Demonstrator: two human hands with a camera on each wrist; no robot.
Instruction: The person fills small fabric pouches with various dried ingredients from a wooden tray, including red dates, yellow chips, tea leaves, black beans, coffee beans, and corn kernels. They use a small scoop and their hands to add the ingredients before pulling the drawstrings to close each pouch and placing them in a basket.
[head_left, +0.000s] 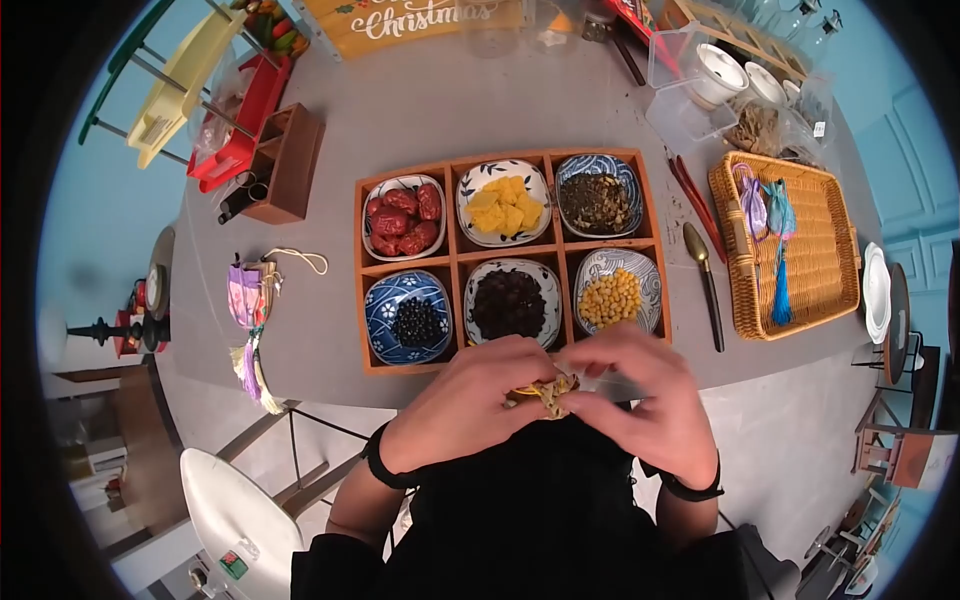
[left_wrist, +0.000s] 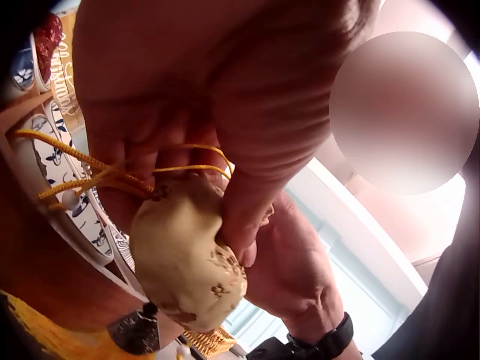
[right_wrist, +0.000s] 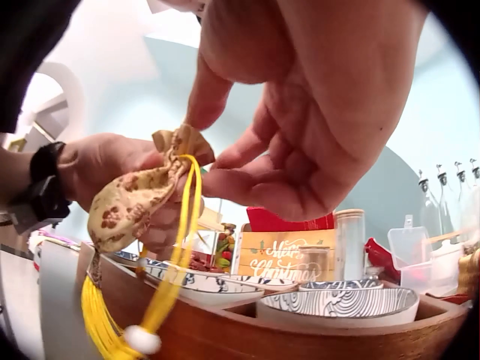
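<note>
My left hand (head_left: 455, 405) grips a small beige drawstring pouch (right_wrist: 124, 210) with brown flower marks, its thumb and fingers around the gathered neck. My right hand (head_left: 650, 400) is at the frilled mouth of the pouch, thumb tip right at the frill and index finger held apart from the thumb. Yellow cords (right_wrist: 193, 225) hang from the neck, with a white bead (right_wrist: 142, 340) low on them. A yellow tassel (right_wrist: 105, 322) dangles from the pouch's bottom. In the left wrist view the pouch looks rounded; its contents are hidden.
Before me lies a wooden divided tray (head_left: 505, 258) with bowls of red dates (head_left: 405, 218), yellow chunks, dark dried bits, black beans, dark berries and yellow beans. A wicker basket (head_left: 745, 290) with two pouches, a spoon (head_left: 705, 275) and red tongs are right; another pouch (head_left: 250, 300) lies left.
</note>
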